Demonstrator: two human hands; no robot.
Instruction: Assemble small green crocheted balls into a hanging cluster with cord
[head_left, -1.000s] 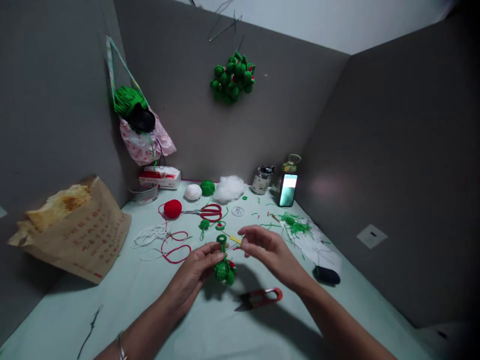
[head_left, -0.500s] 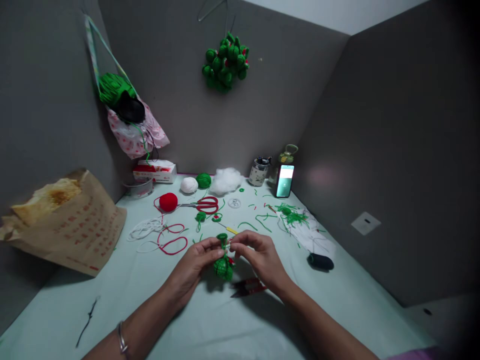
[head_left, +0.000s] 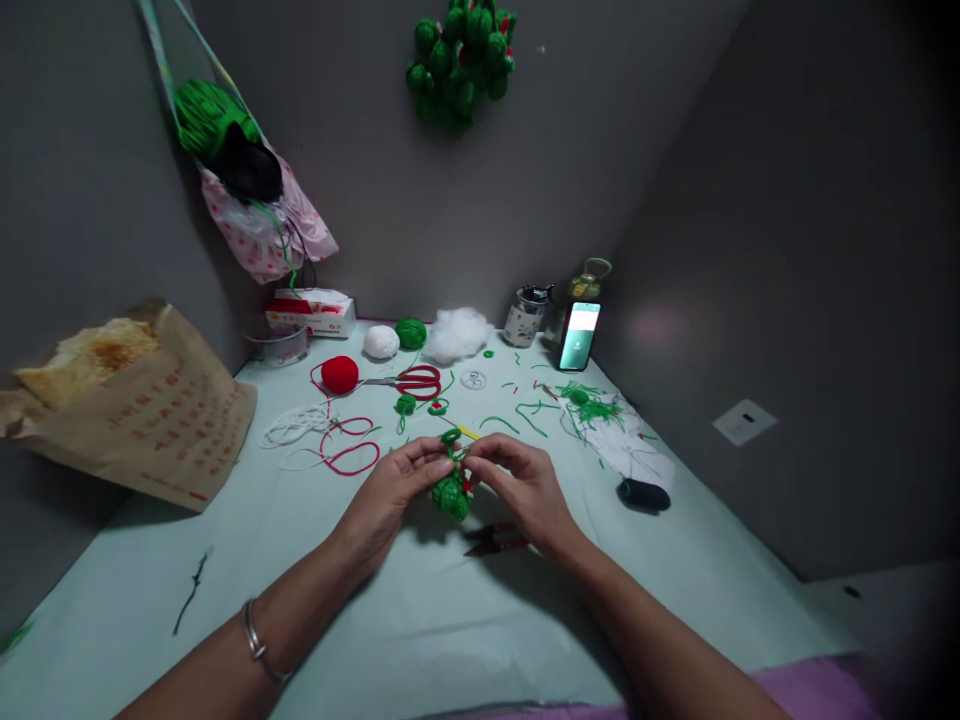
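Note:
Between thumb and fingers, my left hand grips a small green crocheted piece by its upper part. The piece has a rounded body, red and white bits on its right side and a green loop on top. My right hand is closed in a pinch right beside it. What its fingertips hold is too small to make out. Thread snips with reddish handles lie on the table under the right hand. Just beyond the hands is a yellow-handled hook, partly covered.
Red-handled scissors, a red yarn ball, white stuffing and green scraps lie further back. A paper bag with flatbread stands left. A lit phone leans at back right, with a dark green roll nearer. Walls enclose the table.
The camera view has tilted down, so the scene sits higher in the picture. Both hands stay at the green crocheted piece, with only slight finger movement.

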